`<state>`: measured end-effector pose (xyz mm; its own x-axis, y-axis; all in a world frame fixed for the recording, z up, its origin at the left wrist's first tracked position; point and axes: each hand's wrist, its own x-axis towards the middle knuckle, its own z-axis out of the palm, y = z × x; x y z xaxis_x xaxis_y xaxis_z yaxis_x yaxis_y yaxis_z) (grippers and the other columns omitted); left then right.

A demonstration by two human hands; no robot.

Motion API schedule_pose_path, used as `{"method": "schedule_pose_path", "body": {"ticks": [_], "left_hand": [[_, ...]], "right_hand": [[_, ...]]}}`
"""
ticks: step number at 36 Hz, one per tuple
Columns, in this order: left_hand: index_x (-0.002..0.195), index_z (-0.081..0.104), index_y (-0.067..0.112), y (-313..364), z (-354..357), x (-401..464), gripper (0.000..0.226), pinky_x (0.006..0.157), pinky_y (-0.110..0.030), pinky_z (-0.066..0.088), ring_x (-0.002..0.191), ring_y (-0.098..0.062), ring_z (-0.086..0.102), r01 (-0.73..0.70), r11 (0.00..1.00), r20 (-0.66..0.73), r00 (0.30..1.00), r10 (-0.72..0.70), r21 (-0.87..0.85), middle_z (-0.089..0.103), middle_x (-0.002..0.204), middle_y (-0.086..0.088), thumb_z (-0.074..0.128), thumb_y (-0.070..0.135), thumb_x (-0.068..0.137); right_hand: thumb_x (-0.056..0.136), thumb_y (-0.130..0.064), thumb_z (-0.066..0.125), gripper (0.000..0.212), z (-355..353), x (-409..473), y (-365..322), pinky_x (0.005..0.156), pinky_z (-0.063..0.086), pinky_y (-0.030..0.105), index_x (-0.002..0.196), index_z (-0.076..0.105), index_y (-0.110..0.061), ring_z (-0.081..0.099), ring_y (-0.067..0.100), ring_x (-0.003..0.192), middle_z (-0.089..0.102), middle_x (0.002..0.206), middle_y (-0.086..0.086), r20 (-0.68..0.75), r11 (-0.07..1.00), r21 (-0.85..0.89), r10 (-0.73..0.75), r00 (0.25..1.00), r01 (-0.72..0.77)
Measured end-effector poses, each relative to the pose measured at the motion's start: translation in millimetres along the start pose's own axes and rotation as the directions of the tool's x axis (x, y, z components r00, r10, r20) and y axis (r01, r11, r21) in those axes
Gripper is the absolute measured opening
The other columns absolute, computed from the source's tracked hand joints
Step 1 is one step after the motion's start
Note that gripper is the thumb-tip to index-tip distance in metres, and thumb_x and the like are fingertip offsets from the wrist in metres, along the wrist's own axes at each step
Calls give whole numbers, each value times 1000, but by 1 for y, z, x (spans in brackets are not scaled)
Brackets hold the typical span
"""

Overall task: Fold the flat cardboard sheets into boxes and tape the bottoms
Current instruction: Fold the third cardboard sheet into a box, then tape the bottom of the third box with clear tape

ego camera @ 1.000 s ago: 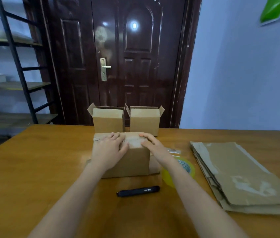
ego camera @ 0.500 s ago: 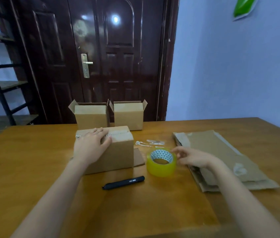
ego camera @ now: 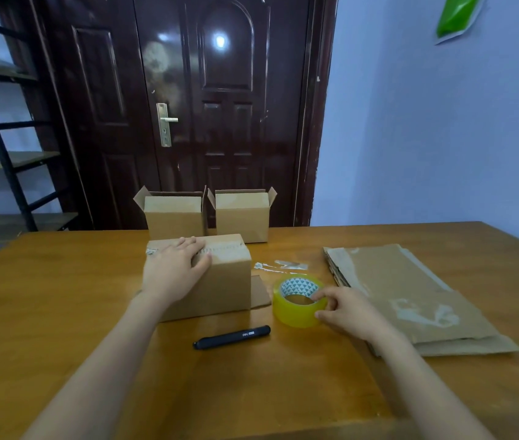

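A folded cardboard box (ego camera: 220, 281) lies bottom-up on the wooden table (ego camera: 61, 312), with clear tape along its top seam. My left hand (ego camera: 172, 271) rests flat on its left top edge, fingers spread over the taped seam. A yellow roll of tape (ego camera: 296, 301) stands just right of the box. My right hand (ego camera: 347, 309) touches the roll's right side, thumb and fingers closing around its rim. A stack of flat cardboard sheets (ego camera: 410, 290) lies to the right.
Two finished open-topped boxes (ego camera: 174, 214) (ego camera: 242, 214) stand at the table's far edge before a dark door. A black utility knife (ego camera: 232, 337) lies in front of the box. Tape scraps (ego camera: 280, 266) lie behind the roll. A metal shelf rack stands at left.
My right hand left the box top, swung right past the tape roll, and has come back onto the roll's rim. My left hand stays on the box.
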<state>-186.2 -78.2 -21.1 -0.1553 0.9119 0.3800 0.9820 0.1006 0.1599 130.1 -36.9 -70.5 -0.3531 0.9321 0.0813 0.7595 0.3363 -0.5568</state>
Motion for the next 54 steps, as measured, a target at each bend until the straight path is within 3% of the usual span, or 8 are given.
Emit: {"method": "schedule_pose_path", "body": {"ticks": [5, 9, 23, 29, 40, 45, 48, 54], "left_hand": [[144, 40, 30, -1, -1, -1, 51, 107, -33, 36, 141, -12, 29, -4, 1000, -4, 1000, 4, -9, 39, 150, 7, 29, 51, 99], [143, 40, 30, 0, 0, -1, 51, 107, -33, 36, 141, -11, 30, -4, 1000, -9, 1000, 4, -5, 39, 150, 7, 29, 52, 98], [143, 41, 29, 0, 1, -1, 50, 105, -34, 38, 140, -13, 31, -10, 1000, -9, 1000, 10, -9, 40, 149, 6, 29, 50, 99], [144, 40, 29, -1, 1, 1, 51, 106, -34, 37, 140, -13, 31, -15, 1000, 13, 1000, 15, -15, 40, 150, 6, 29, 50, 99], [140, 42, 32, -3, -6, 5, 43, 106, -36, 36, 141, -13, 29, 68, 979, 123, 991, -45, -193, 36, 152, 6, 35, 45, 99], [136, 49, 31, -2, -16, 5, 42, 102, -35, 34, 136, -16, 35, 173, 901, 184, 977, -106, -398, 43, 146, 6, 25, 39, 103], [131, 52, 32, -6, -23, 6, 39, 94, -30, 34, 122, -16, 43, 248, 743, 213, 966, -145, -622, 51, 134, 5, 26, 32, 102], [114, 54, 22, -14, -25, 22, 23, 66, -13, 42, 101, -20, 57, 268, 494, 239, 963, -122, -827, 61, 120, -6, 47, 10, 96]], "right_hand": [[83, -31, 69, 32, 2, -5, -4, 58, 47, 26, 112, 54, -34, 56, 5, 66, 57, 73, -9, -70, 989, -145, -33, 997, 23], [82, -36, 68, 30, 5, -13, -5, 51, 40, 21, 89, 40, -28, 55, 6, 65, 57, 72, -8, -165, 979, -201, -52, 985, 18], [89, -45, 57, 40, 8, -24, -4, 57, 34, 19, 55, 41, -31, 43, 6, 76, 39, 84, -7, -155, 946, -316, -130, 979, 75], [86, -25, 67, 42, -1, -11, -17, 76, 47, 34, 49, 52, -13, 50, 7, 69, 45, 71, -4, -62, 999, 9, -36, 997, 36], [78, -2, 59, 33, -93, 44, -114, 36, 29, 16, 47, 48, -8, 34, 8, 30, 39, 32, -3, -73, 918, 390, 108, 991, -71], [78, -3, 56, 32, -124, 74, -181, 40, 38, 17, 50, 41, -10, 43, 12, 33, 37, 33, -2, -74, 984, 175, -16, 997, 29], [82, -7, 57, 31, -107, 91, -224, 42, 45, 21, 54, 43, -10, 55, 16, 40, 43, 42, -1, 9, 995, -53, -85, 996, 86], [79, -15, 56, 18, -37, 104, -289, 50, 44, 21, 60, 53, -14, 57, 10, 42, 56, 43, -5, 107, 872, -410, -244, 964, 266]]}}
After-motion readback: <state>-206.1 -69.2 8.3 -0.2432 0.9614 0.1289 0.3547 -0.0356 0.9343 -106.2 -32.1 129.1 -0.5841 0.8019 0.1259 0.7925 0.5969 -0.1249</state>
